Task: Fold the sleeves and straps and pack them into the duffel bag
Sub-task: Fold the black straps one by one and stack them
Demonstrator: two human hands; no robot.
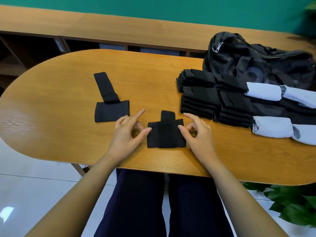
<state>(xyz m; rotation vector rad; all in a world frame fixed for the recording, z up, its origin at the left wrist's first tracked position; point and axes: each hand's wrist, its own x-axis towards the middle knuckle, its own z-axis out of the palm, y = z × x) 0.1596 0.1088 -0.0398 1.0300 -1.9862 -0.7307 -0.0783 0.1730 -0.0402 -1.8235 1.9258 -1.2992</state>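
Folded sleeve [166, 134] lies flat on the table [68, 79] near its front edge, dead centre between both hands, strap end poking out the far side. Left hand [127, 132] just beside its left edge, thumb tip touching the fabric, index straight, other fingers loosely curled, nothing gripped. Right hand [196, 132] mirrors it on the right edge: thumb on the fabric, no pinch. Second sleeve [112, 111] sits left and further out, strap [106, 88] laid out straight. Stacks of folded black pieces [201, 100] right of the hands, touching the duffel bag [256, 60] behind.
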